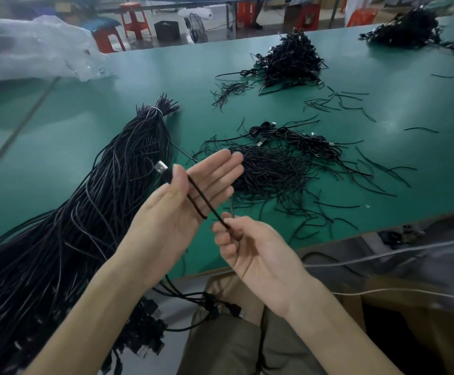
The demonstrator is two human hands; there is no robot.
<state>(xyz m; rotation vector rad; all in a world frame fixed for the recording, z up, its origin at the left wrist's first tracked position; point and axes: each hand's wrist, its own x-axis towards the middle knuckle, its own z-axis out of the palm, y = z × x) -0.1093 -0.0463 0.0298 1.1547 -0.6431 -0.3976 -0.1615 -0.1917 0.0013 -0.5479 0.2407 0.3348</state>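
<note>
Left hand (177,209): fingers straight, thumb pinning cable (207,202). Right hand (250,250): pinching same cable above counter (98,104).

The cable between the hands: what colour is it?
The cable is black, with a silver plug; the head view shows it.

I note the cable bundle (98,198) blocking the left and the tie pile (274,169) crowding the right; the green table (190,77) lies open farther out.

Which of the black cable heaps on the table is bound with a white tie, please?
The long bundle on the left; the other heaps lie loose, untied.
</note>
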